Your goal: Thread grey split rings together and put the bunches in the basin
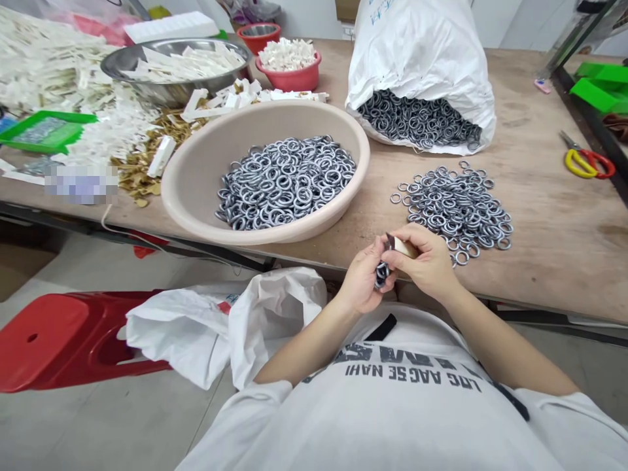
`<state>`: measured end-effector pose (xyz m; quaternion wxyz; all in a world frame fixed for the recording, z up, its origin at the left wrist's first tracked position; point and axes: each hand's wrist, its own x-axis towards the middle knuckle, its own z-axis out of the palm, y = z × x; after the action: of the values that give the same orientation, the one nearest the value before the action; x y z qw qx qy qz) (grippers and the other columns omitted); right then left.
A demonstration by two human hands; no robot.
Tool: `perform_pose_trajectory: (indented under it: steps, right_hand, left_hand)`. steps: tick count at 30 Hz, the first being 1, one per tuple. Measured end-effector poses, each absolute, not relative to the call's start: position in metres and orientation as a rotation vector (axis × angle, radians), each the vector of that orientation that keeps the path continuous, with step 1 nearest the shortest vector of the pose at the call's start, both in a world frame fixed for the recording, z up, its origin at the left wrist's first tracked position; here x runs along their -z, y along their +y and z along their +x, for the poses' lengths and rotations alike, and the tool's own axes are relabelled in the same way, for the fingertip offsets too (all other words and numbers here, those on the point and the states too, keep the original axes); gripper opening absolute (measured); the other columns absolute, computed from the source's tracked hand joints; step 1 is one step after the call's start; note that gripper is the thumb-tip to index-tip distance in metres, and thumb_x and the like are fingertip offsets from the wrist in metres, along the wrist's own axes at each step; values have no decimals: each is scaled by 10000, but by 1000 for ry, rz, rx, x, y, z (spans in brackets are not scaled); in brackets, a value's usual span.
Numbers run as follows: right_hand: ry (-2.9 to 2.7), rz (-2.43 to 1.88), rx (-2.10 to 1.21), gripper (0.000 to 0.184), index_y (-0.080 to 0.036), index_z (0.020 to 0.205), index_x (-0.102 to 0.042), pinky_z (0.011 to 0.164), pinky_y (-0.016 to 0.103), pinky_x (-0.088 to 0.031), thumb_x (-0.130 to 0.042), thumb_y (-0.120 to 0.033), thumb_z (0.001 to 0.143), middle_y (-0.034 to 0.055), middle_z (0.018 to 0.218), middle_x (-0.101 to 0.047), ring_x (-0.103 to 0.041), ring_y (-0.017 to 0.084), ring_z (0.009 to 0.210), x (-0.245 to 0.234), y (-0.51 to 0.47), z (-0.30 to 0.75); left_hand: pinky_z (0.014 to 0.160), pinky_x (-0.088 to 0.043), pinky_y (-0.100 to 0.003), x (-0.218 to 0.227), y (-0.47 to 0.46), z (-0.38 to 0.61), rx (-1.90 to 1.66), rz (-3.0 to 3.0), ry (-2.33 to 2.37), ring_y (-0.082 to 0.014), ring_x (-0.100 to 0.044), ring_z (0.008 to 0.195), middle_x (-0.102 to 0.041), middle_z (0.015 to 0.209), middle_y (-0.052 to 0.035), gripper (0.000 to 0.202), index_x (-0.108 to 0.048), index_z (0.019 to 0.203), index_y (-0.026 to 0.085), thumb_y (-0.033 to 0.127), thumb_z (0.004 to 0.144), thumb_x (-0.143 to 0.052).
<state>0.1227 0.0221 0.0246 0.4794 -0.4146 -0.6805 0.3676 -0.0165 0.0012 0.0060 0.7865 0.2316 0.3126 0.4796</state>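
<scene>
Head view, left hand: your fingers hold metal rings.
Right hand: your fingers grip a pale-handled tool, dark end near those rings.
Ring pile: on table, just past your right hand.

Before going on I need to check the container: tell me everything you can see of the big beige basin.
The beige basin is wide, rounded and smooth, plastic by its look, with a sloping wall. It stands upright on the wooden table, near the table's front edge. Grey, metallic-looking rings lie heaped inside, toward the right, leaving the inner left wall bare. The basin's underside is hidden. Neither the left hand nor the right hand touches it.
</scene>
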Motion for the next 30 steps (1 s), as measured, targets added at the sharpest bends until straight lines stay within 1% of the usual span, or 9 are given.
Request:
perform_pose_trajectory:
  steps: [2,4,6,9,11,14,18,23,30]
  right_hand:
    - [-1650,-1040,-892,212,-251,945,-760,756,331,-478,-729,-439,851,22,829,-655,-607,181,801,-27,23,122]
    - [-1628,-1070,-942,244,-234,913,-745,731,325,-472,-666,-464,897,19,779,-639,-605,178,768,-26,25,121]
    - [-1608,-1106,-928,280,-227,906,-721,730,322,-466,-617,-487,927,21,786,-640,-606,179,774,-24,26,123]
    - [-1688,-1154,-726,303,-216,921,-680,711,306,-427,-551,-486,968,27,826,-635,-578,168,770,-24,22,127]
    - [-1849,-1170,-587,331,-206,851,-648,671,295,-378,-519,-480,985,22,778,-596,-537,155,729,-26,15,131]
    - [-2067,-1217,-465,400,-199,731,-583,625,292,-317,-491,-485,996,9,704,-524,-483,140,670,-31,6,134]
    - [-2144,-1258,-408,425,-197,725,-581,606,288,-286,-457,-488,1009,4,692,-511,-481,133,658,-36,3,135]
    - [-2188,-1256,-402,419,-195,706,-566,596,287,-256,-468,-467,1008,-6,660,-502,-472,124,641,-41,4,136]
    - [-2137,-1235,-467,461,-194,628,-408,577,281,-235,-470,-441,1013,-38,585,-406,-386,100,561,-40,13,144]
  left_hand:
    - [337,-238,-146,-6,-1,-13,-1035,540,685,-52,-447,403,-516,619,37,451,-522,810,168,594,830,-671]
    - [338,-229,-149,-8,-2,-11,-1041,576,689,-52,-446,400,-523,614,32,462,-500,776,170,596,829,-669]
    - [340,-220,-149,-10,-2,-11,-1054,590,694,-49,-444,401,-512,613,39,447,-488,767,173,575,832,-674]
    - [342,-214,-149,-13,0,-14,-1085,585,714,-45,-444,405,-497,615,49,421,-476,761,176,538,839,-676]
    - [340,-223,-151,-14,1,-15,-1110,579,744,-45,-439,399,-496,604,52,416,-476,753,176,530,833,-680]
    - [331,-244,-157,-13,1,-15,-1142,566,797,-47,-430,383,-488,581,62,408,-489,750,177,523,818,-693]
    - [323,-252,-158,-12,1,-13,-1147,566,816,-50,-427,373,-476,564,71,387,-502,755,179,502,806,-709]
    - [334,-261,-156,-9,1,-16,-1136,606,830,-52,-428,384,-481,565,69,392,-526,769,179,522,795,-714]
    - [392,-294,-171,-8,-5,-22,-1069,809,704,-47,-435,430,-491,586,45,418,-491,694,165,510,888,-625]
